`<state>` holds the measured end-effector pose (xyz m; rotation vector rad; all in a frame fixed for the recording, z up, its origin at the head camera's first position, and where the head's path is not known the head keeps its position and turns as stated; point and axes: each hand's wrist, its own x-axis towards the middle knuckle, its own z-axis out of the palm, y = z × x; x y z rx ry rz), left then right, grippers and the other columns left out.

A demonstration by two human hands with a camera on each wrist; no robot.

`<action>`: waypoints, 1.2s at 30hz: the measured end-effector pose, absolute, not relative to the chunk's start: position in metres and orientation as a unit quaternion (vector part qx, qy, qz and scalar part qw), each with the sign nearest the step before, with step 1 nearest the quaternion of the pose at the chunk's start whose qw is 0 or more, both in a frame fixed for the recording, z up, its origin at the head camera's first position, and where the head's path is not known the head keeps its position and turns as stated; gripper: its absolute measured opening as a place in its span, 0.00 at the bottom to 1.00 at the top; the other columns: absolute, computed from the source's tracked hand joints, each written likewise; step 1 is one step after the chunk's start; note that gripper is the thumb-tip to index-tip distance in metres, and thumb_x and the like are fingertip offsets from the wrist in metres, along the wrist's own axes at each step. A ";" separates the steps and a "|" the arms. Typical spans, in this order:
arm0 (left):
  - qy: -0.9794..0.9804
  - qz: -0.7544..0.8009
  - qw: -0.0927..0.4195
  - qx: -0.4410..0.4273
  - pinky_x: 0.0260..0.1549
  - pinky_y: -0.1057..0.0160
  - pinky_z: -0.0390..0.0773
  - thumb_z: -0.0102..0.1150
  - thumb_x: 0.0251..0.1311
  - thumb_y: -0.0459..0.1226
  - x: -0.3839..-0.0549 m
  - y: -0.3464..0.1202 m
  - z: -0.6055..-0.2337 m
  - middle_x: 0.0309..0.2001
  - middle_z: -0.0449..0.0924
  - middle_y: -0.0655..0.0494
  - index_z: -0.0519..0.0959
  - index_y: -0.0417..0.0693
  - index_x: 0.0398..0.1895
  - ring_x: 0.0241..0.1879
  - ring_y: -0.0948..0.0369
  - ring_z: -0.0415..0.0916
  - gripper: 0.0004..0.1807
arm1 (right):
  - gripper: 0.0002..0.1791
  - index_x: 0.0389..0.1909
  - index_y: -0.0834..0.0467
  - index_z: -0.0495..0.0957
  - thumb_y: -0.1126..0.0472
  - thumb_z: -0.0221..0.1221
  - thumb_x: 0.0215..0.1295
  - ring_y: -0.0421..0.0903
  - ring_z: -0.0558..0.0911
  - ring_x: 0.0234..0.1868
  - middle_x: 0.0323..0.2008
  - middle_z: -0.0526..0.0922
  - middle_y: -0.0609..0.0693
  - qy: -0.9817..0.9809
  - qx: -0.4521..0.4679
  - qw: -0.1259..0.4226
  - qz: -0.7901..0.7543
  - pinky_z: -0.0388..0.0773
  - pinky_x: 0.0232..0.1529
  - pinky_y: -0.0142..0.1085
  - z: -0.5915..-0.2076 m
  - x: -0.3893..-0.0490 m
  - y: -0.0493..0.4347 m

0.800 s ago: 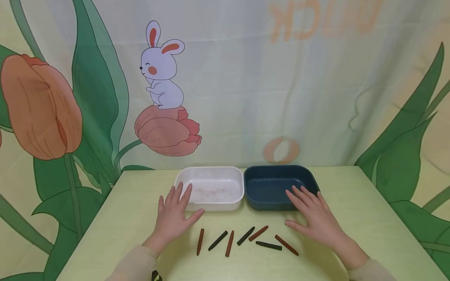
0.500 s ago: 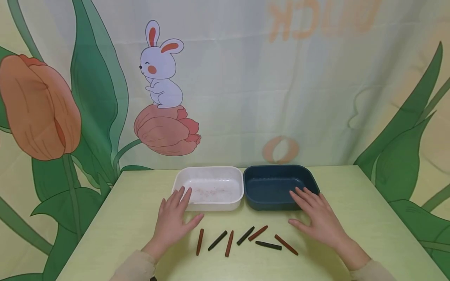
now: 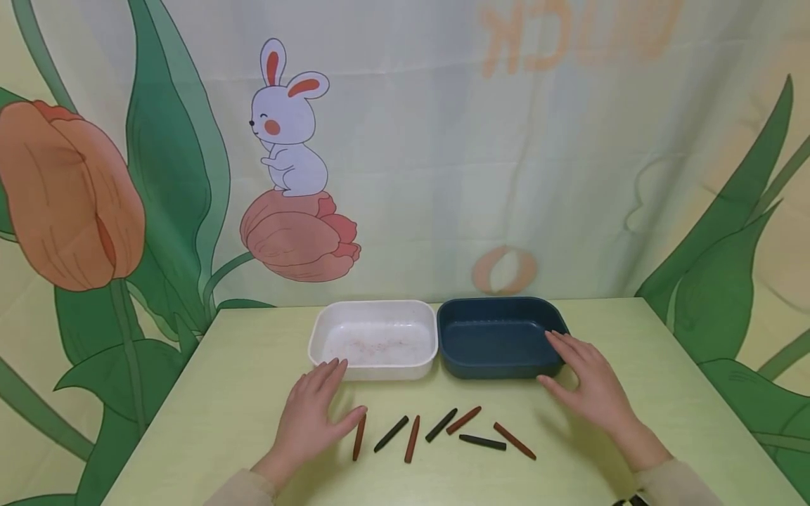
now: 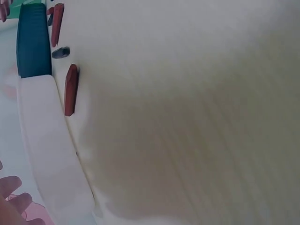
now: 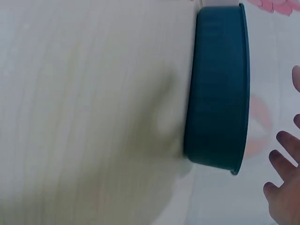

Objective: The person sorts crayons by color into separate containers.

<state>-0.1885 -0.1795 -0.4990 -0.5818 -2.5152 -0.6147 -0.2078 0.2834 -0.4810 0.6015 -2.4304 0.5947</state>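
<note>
Several crayons lie in a loose row on the table, some reddish-brown (image 3: pixel 413 439), others dark (image 3: pixel 483 442). Behind them stand a white tray (image 3: pixel 373 372) and, right beside it, a dark blue tray (image 3: pixel 500 369). My left hand (image 3: pixel 306 414) hovers with fingers extended near the white tray's front left corner; its thumb overlaps the top of the leftmost reddish-brown crayon (image 3: pixel 358 444). At the blue tray's right end is my right hand (image 3: pixel 591 386), fingers extended and overlapping its rim in the head view. Neither hand grips anything. The right wrist view shows the blue tray's side (image 5: pixel 218 89).
The pale yellow-green table (image 3: pixel 405 485) ends at the back against a printed curtain (image 3: pixel 411 140) with a rabbit and tulips. Faint reddish marks show on the white tray's floor. Both trays touch or nearly touch along their adjoining sides.
My left hand has drawn back toward the front edge, off the white tray's inside. My right hand has shifted right, away from the middle of the blue tray. Crayons and trays stay put.
</note>
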 end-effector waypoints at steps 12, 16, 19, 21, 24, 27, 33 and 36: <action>-0.919 -0.250 0.219 -0.213 0.54 0.43 0.74 0.73 0.49 0.54 -0.176 -0.170 -0.512 0.58 0.78 0.46 0.74 0.42 0.65 0.57 0.47 0.75 0.42 | 0.40 0.70 0.59 0.68 0.60 0.71 0.56 0.71 0.66 0.62 0.63 0.72 0.68 -0.896 0.173 0.244 0.328 0.63 0.56 0.67 -0.488 -0.223 0.300; -0.923 -0.261 0.200 -0.200 0.55 0.45 0.74 0.72 0.50 0.54 -0.172 -0.167 -0.517 0.57 0.79 0.49 0.74 0.43 0.65 0.58 0.49 0.75 0.41 | 0.39 0.70 0.62 0.67 0.59 0.69 0.59 0.71 0.64 0.64 0.64 0.70 0.68 -0.894 0.147 0.227 0.358 0.61 0.57 0.68 -0.489 -0.228 0.305; -0.922 -0.278 0.193 -0.186 0.55 0.46 0.74 0.73 0.49 0.52 -0.170 -0.166 -0.521 0.57 0.80 0.50 0.75 0.44 0.64 0.58 0.50 0.75 0.40 | 0.38 0.71 0.63 0.65 0.58 0.68 0.61 0.70 0.64 0.65 0.65 0.69 0.68 -0.893 0.123 0.210 0.379 0.61 0.58 0.67 -0.490 -0.231 0.307; -0.921 -0.290 0.191 -0.179 0.56 0.47 0.74 0.74 0.49 0.51 -0.169 -0.166 -0.524 0.56 0.81 0.52 0.76 0.44 0.63 0.57 0.51 0.75 0.39 | 0.38 0.72 0.62 0.63 0.58 0.66 0.63 0.69 0.64 0.66 0.66 0.68 0.68 -0.890 0.106 0.197 0.396 0.61 0.59 0.66 -0.490 -0.233 0.309; -0.914 -0.308 0.195 -0.175 0.56 0.49 0.74 0.75 0.48 0.49 -0.166 -0.166 -0.528 0.54 0.82 0.53 0.78 0.43 0.62 0.56 0.52 0.76 0.37 | 0.38 0.74 0.63 0.60 0.58 0.64 0.66 0.68 0.64 0.67 0.68 0.65 0.68 -0.883 0.087 0.183 0.423 0.61 0.61 0.66 -0.491 -0.233 0.310; -0.907 -0.322 0.206 -0.177 0.55 0.49 0.74 0.76 0.48 0.47 -0.163 -0.166 -0.530 0.53 0.83 0.53 0.78 0.41 0.60 0.55 0.52 0.76 0.36 | 0.38 0.74 0.65 0.57 0.59 0.61 0.69 0.70 0.62 0.67 0.69 0.63 0.70 -0.873 0.082 0.168 0.450 0.59 0.62 0.67 -0.492 -0.235 0.314; -0.900 -0.351 0.200 -0.165 0.53 0.50 0.75 0.77 0.47 0.45 -0.157 -0.168 -0.530 0.51 0.83 0.52 0.79 0.41 0.59 0.53 0.53 0.77 0.35 | 0.39 0.76 0.66 0.51 0.56 0.57 0.73 0.70 0.60 0.68 0.70 0.60 0.71 -0.863 0.063 0.131 0.484 0.57 0.64 0.66 -0.493 -0.240 0.321; -0.896 -0.377 0.176 -0.153 0.52 0.50 0.76 0.78 0.47 0.44 -0.154 -0.169 -0.530 0.51 0.83 0.52 0.79 0.40 0.58 0.50 0.54 0.78 0.34 | 0.40 0.77 0.64 0.48 0.54 0.55 0.74 0.69 0.59 0.70 0.72 0.58 0.70 -0.857 0.047 0.106 0.502 0.57 0.65 0.64 -0.492 -0.241 0.324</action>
